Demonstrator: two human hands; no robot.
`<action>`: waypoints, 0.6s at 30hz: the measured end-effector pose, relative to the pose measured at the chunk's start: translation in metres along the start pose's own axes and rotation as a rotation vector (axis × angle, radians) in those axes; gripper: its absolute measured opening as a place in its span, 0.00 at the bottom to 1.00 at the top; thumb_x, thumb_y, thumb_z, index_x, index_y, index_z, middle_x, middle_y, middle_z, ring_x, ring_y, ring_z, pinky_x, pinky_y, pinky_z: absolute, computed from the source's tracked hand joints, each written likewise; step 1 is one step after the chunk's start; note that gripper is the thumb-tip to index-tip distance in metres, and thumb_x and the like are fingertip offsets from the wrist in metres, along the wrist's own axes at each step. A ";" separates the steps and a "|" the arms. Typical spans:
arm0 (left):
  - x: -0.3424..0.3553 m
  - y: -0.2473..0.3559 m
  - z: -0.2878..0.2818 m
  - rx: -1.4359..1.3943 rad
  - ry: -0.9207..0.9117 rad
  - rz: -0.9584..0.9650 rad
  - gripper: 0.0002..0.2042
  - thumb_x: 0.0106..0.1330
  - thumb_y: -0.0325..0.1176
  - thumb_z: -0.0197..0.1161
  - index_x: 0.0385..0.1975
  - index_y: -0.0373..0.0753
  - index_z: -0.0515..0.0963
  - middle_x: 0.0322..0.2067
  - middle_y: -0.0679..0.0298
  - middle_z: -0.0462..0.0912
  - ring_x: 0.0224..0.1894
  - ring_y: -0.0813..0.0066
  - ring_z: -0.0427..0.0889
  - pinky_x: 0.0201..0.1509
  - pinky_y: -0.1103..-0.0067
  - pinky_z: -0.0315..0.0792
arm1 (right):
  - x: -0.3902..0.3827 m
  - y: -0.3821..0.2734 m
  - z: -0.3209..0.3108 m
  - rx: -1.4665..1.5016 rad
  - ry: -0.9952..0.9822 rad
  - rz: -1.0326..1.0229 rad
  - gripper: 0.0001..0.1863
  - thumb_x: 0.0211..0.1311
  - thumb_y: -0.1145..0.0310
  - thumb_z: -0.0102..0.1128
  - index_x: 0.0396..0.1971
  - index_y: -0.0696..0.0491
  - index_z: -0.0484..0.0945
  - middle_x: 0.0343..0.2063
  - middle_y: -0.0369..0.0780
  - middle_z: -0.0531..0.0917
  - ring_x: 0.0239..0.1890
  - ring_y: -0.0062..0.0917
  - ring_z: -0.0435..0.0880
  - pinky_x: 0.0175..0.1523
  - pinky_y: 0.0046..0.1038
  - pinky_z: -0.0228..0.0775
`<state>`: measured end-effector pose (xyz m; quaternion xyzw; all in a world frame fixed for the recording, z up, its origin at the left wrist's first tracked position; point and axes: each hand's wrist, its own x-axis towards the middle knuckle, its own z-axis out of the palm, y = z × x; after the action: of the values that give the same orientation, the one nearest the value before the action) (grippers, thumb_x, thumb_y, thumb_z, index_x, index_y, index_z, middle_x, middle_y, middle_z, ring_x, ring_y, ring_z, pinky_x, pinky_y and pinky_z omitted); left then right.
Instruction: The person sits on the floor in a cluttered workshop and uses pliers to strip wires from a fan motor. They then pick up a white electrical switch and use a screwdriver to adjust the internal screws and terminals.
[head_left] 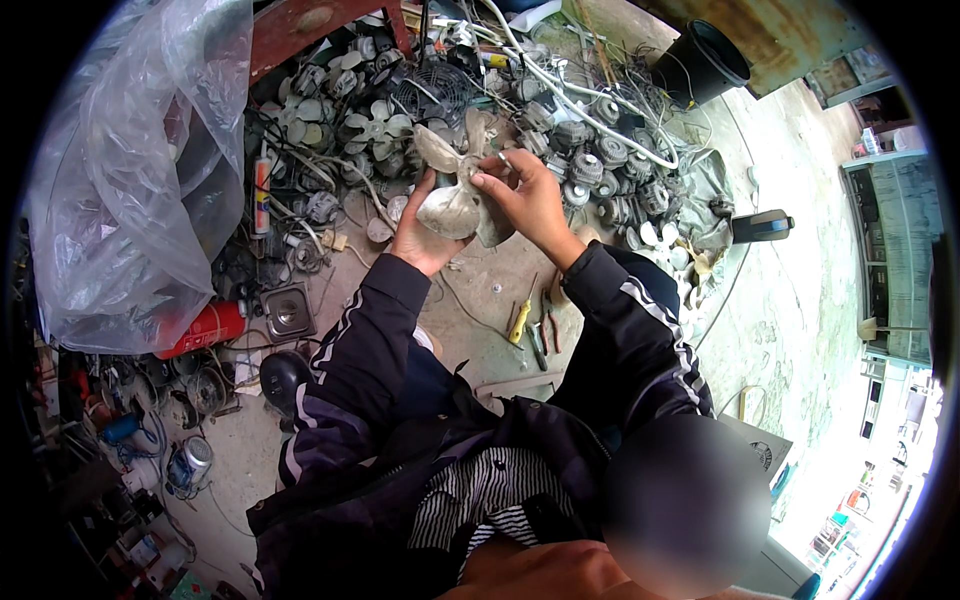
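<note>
A worn metal fan blade [447, 213] with several broad, dirty paddles is held up in front of me. My left hand [424, 243] grips it from the left side, its fingers partly hidden behind a paddle. At the hub, my right hand [533, 200] has thumb and fingers closed on the blade; what the fingertips do behind it is hidden. On the floor below the hands lie a yellow-handled screwdriver [519, 323] and red-handled pliers [553, 333]. Another fan blade [379, 130] rests on the heap just beyond my left hand.
A heap of small motors [612, 150] and cables spreads across the far side. Clear plastic sheeting [140, 170] hangs at the left, above a red cylinder [205, 329]. A square metal plate [288, 312] lies nearby. At the far right stands a black bucket [702, 64].
</note>
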<state>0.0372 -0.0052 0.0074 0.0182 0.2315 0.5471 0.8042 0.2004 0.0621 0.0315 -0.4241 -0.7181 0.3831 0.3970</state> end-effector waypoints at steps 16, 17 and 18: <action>0.000 0.000 0.003 0.053 -0.002 -0.020 0.23 0.62 0.56 0.56 0.52 0.50 0.73 0.47 0.70 0.78 0.51 0.73 0.73 0.55 0.70 0.61 | 0.001 0.005 0.000 -0.028 0.002 0.002 0.12 0.50 0.64 0.71 0.32 0.55 0.83 0.27 0.39 0.79 0.26 0.26 0.78 0.33 0.26 0.69; 0.001 0.000 0.004 0.045 0.005 -0.022 0.23 0.62 0.57 0.56 0.52 0.50 0.73 0.47 0.70 0.78 0.51 0.73 0.73 0.55 0.70 0.61 | 0.001 0.007 0.001 -0.006 0.003 -0.006 0.12 0.50 0.64 0.70 0.32 0.55 0.83 0.28 0.39 0.79 0.26 0.27 0.78 0.33 0.26 0.69; 0.001 0.000 0.003 0.037 0.014 -0.021 0.23 0.62 0.57 0.56 0.52 0.51 0.73 0.47 0.70 0.78 0.51 0.73 0.73 0.55 0.70 0.61 | 0.001 0.007 0.002 0.019 0.002 -0.014 0.12 0.50 0.64 0.70 0.32 0.55 0.83 0.28 0.39 0.79 0.26 0.27 0.78 0.33 0.26 0.69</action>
<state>0.0385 -0.0038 0.0101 0.0269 0.2473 0.5342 0.8079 0.2009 0.0653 0.0248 -0.4155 -0.7170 0.3869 0.4044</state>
